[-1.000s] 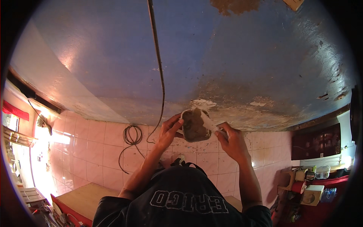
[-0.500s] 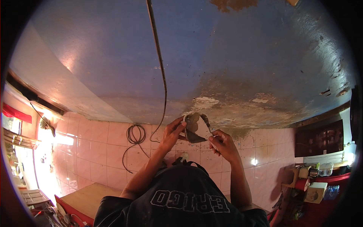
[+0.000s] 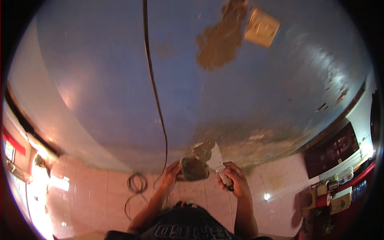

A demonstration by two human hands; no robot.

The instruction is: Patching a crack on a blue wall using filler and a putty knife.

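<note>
My left hand (image 3: 172, 176) grips the side of a small dark grey container (image 3: 195, 169), rounded and smeared; its inside is hard to make out now. A putty knife (image 3: 216, 157) with a pale, wide blade is held by its handle in my right hand (image 3: 235, 180), fingers wrapped round it. Grey-brown mortar (image 3: 204, 150) clings to the blade, which sits beside the container's far edge. Both hands are in front of the lower part of a blue wall (image 3: 120, 80).
A brown wet-looking patch (image 3: 220, 44) marks the wall beside a yellowish switch plate (image 3: 262, 28). A dark cable (image 3: 154, 80) hangs down the wall, with a coil (image 3: 137, 183) against pink tiles (image 3: 96, 188). A shelf with boxes and jars (image 3: 340, 188) stands at right.
The view has tilted up the wall, bringing the patch and switch plate into sight. The putty knife has turned more upright and now carries mortar, and the container has tipped.
</note>
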